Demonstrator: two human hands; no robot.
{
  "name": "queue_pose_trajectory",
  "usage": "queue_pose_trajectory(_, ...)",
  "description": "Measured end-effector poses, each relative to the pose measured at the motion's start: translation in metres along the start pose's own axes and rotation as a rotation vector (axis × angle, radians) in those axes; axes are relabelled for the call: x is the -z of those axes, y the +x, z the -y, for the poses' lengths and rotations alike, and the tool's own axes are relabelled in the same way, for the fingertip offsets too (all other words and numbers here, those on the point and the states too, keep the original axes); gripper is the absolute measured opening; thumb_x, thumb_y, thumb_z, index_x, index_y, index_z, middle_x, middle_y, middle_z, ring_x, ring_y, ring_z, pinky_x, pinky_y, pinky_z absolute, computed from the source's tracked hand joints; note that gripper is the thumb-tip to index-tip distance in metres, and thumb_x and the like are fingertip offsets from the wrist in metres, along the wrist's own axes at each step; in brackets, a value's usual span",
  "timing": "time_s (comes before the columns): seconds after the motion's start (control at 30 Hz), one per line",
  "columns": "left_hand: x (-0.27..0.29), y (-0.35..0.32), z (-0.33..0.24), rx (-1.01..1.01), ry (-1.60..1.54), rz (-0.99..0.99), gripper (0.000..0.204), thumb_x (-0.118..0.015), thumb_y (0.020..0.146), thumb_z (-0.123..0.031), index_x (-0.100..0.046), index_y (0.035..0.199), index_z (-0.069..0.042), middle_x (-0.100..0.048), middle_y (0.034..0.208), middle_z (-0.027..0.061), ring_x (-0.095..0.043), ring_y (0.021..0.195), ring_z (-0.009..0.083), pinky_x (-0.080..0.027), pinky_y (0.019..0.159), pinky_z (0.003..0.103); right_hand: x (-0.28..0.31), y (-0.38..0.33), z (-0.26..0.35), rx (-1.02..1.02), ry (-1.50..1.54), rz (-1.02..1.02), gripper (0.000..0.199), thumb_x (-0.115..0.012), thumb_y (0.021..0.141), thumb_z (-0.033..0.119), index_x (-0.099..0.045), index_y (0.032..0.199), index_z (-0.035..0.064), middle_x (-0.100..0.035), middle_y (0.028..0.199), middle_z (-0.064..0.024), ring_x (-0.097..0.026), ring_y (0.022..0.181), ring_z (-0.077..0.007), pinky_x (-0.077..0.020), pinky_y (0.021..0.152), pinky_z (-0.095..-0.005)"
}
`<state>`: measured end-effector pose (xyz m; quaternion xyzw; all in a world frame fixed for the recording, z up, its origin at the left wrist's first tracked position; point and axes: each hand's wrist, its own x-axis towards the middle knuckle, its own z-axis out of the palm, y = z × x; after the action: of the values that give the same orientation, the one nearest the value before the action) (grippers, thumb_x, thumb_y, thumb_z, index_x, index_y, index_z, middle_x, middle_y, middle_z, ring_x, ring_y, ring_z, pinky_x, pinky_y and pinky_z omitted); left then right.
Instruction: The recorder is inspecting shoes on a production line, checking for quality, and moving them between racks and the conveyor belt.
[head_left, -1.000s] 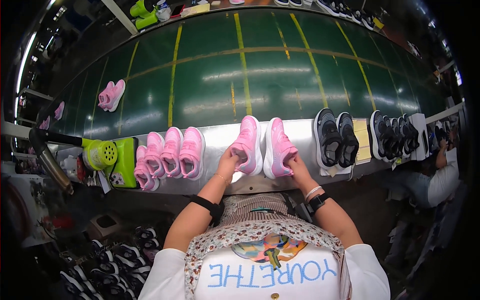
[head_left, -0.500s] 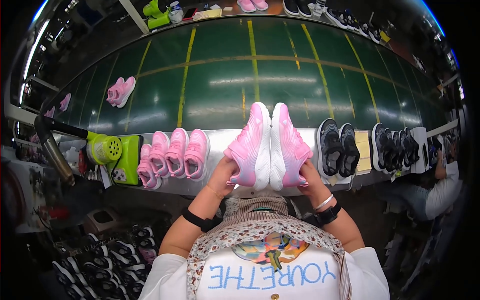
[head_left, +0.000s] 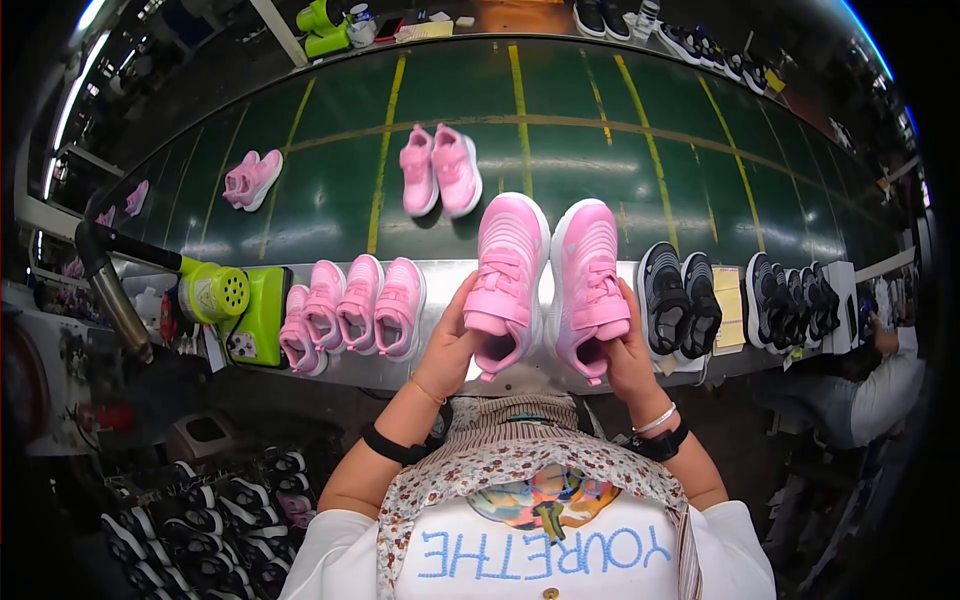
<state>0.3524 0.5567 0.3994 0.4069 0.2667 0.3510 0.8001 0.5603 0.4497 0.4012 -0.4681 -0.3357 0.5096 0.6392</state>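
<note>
A pink child's sneaker (head_left: 506,255) with a white sole is gripped by my left hand (head_left: 452,345), whose fingers wrap its outer side near the heel. In the same way my right hand (head_left: 632,352) is closed round the matching pink sneaker (head_left: 588,262). Both shoes are upright above the metal ledge (head_left: 445,290), toes pointing away from me, straps and openings facing up. Their soles come close together along the middle. The fingers are partly hidden behind the shoes.
Pink sneakers (head_left: 398,305) line the ledge at left, beside a lime-green machine (head_left: 258,312). Black sneakers (head_left: 665,300) and a yellow paper (head_left: 731,308) are at right. On the green belt (head_left: 560,90) stand pink pairs (head_left: 455,175). A person (head_left: 885,385) sits far right.
Both held sneakers have tilted from sole-to-sole, sides up, to openings up. A pink pair now stands on the belt ahead; the pink pair on the far ledge is gone from there.
</note>
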Motion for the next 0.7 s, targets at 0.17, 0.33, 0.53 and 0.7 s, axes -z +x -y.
queue_pose_trajectory(0.17,-0.011,0.002,0.001,0.018,-0.066,-0.023,0.07,-0.041,0.074,0.011,-0.02,0.137,-0.011,-0.037,0.13,0.0094,-0.039,0.117,0.0196,-0.034,0.097,0.031,0.022,0.0,-0.019,-0.026,-0.027,-0.088,0.055,-0.046,0.088,0.008,-0.02,0.136,0.01,-0.035,0.13,-0.0114,-0.038,0.117,-0.0203,-0.0304,0.098,-0.031)
queue_pose_trajectory(0.33,-0.027,0.013,0.015,0.094,-0.098,-0.04,0.074,-0.042,0.07,0.01,-0.021,0.137,-0.013,-0.037,0.128,0.0081,-0.04,0.116,0.0196,-0.036,0.095,0.031,0.103,-0.025,-0.107,-0.24,-0.744,-0.265,0.053,-0.047,0.085,0.021,-0.027,0.131,0.0025,-0.038,0.121,-0.0249,-0.038,0.114,-0.0381,-0.0287,0.098,-0.0397)
queue_pose_trajectory(0.53,-0.025,0.015,0.037,0.162,-0.013,-0.153,0.067,-0.048,0.073,0.004,-0.026,0.134,-0.012,-0.043,0.12,0.0054,-0.046,0.106,0.017,-0.039,0.09,0.031,0.099,-0.046,-0.038,0.033,-0.669,-0.25,0.044,-0.051,0.085,0.014,-0.035,0.124,-0.001,-0.045,0.112,-0.019,-0.05,0.104,-0.0269,-0.0443,0.082,-0.0329)
queue_pose_trajectory(0.7,-0.048,0.022,0.046,0.196,0.025,-0.113,0.062,-0.049,0.074,0.0,-0.029,0.132,-0.01,-0.044,0.118,0.006,-0.045,0.106,0.0181,-0.039,0.089,0.032,0.22,-0.063,-0.019,0.049,-0.745,-0.928,0.021,-0.055,0.083,0.012,-0.053,0.098,-0.002,-0.058,0.081,-0.0115,-0.059,0.066,-0.0175,-0.0466,0.059,-0.0279)
